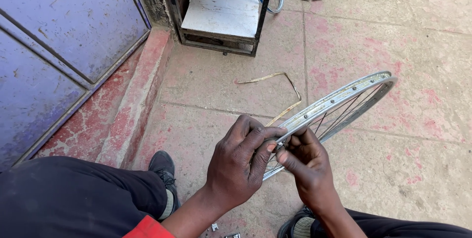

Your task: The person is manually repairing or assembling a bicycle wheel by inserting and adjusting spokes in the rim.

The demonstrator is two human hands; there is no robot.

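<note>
A bare spoked wheel rim (pixel 339 101) is held edge-up above the pavement (pixel 393 169); its near end is gripped by the left hand (pixel 238 162) and pinched by the right hand (pixel 307 167); beyond, a loose strip (pixel 282 93) lies before a metal stand (pixel 223 9).

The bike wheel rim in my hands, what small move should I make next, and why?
Probably turn the wheel rim a little through both hands so the next spoke nipple comes under your fingers. The left hand and right hand pinch its near edge, the rim channel shows a row of nipples, and the rim strip lies off on the floor.
</note>
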